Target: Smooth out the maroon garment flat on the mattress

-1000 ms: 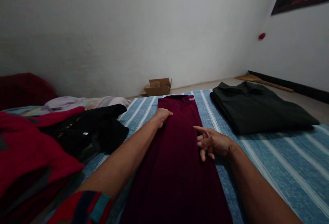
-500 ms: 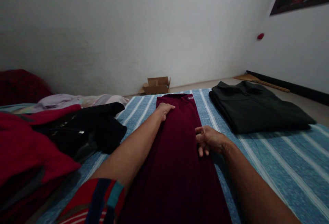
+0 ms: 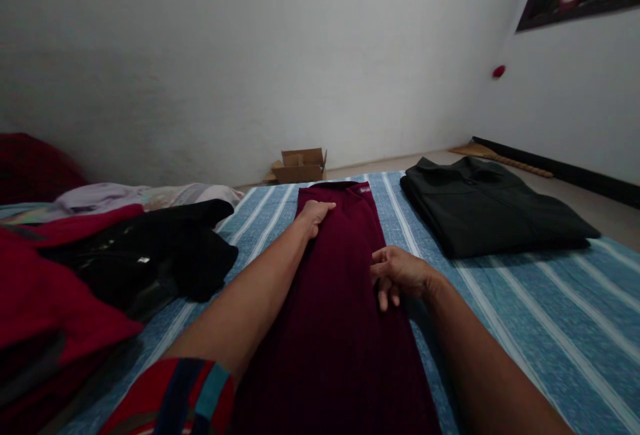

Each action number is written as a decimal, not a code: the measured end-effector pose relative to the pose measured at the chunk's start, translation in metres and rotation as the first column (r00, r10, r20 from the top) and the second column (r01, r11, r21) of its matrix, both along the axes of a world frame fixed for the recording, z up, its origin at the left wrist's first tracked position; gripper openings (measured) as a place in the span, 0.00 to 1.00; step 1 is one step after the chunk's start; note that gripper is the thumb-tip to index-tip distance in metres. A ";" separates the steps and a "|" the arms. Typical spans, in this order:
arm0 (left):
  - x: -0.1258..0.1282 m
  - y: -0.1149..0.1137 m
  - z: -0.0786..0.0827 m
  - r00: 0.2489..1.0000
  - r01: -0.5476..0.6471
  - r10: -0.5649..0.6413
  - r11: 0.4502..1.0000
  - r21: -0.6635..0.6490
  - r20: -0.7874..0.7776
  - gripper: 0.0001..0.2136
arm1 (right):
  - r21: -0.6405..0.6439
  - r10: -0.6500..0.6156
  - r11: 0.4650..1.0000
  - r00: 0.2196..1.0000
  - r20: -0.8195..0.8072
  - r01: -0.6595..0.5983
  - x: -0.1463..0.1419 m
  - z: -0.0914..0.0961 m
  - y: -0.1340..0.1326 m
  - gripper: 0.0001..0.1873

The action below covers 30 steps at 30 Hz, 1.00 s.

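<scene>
Long maroon trousers lie folded lengthwise on the striped bed cover, their waistband and a small pale label at the far end. Below the waistband, my left hand grips the left edge, thumb on top and the other fingers mostly hidden. My right hand is closer to me, at the right edge. Its thumb and index finger pinch the cloth there, while the other fingers curl loosely downward.
A folded black garment lies to the right on the blue striped cover. Heaped at the left are a black garment, a red garment and paler cloths. An open cardboard box stands beyond the cover, by the wall.
The whole view has shifted slightly, so things appear a little further left. Both hands keep nearly the same places on the trousers.
</scene>
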<state>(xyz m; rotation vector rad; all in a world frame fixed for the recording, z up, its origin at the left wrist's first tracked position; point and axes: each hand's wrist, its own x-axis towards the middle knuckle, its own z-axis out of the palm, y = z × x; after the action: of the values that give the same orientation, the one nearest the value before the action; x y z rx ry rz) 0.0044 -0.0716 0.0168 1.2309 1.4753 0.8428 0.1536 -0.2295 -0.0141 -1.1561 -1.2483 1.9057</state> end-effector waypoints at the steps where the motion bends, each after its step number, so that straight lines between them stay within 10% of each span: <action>1: -0.005 -0.007 0.004 0.999 0.025 -0.025 0.999 -0.020 0.027 0.10 | 0.000 -0.021 1.000 1.000 0.018 0.021 -0.001 -0.001 0.001 0.05; 11: -0.088 -0.091 0.024 0.948 0.250 -0.166 0.916 -0.313 0.272 0.12 | 0.013 -0.073 0.997 0.997 -0.002 0.073 -0.007 0.000 -0.001 0.02; 30: -0.053 -0.111 0.012 0.839 0.447 -0.242 0.818 -0.362 0.488 0.10 | 0.043 -0.126 0.991 0.991 0.040 0.124 -0.010 -0.004 0.004 0.02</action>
<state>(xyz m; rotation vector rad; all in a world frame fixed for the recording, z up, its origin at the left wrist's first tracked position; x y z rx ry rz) -0.0490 -0.1825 0.0290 0.8473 0.9669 0.4229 0.1434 -0.2259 -0.0185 -1.2302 -1.2021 1.7654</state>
